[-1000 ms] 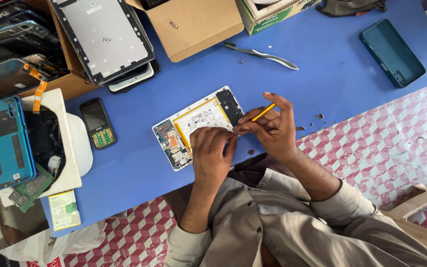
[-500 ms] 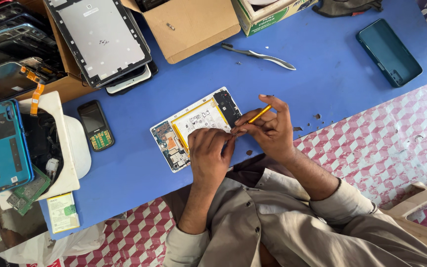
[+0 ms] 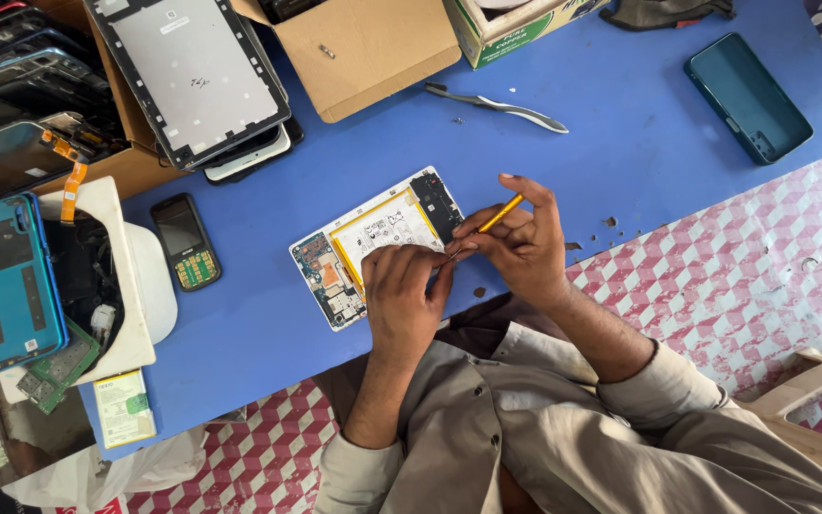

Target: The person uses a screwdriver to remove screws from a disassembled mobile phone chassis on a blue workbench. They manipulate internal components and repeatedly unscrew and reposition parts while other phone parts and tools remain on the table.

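Opened tablet (image 3: 373, 243) flat on blue tabletop (image 3: 620, 143), innards up for access; left hand (image 3: 401, 295) presses edge, steadying; right hand (image 3: 520, 243) pinches yellow tool (image 3: 499, 215), tip angled at edge.

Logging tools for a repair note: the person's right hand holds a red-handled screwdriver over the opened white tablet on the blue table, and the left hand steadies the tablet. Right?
Not quite: the head view shows the right hand holding a yellow-handled screwdriver, not red. The rest stands: opened white tablet, blue table, left hand steadying it.
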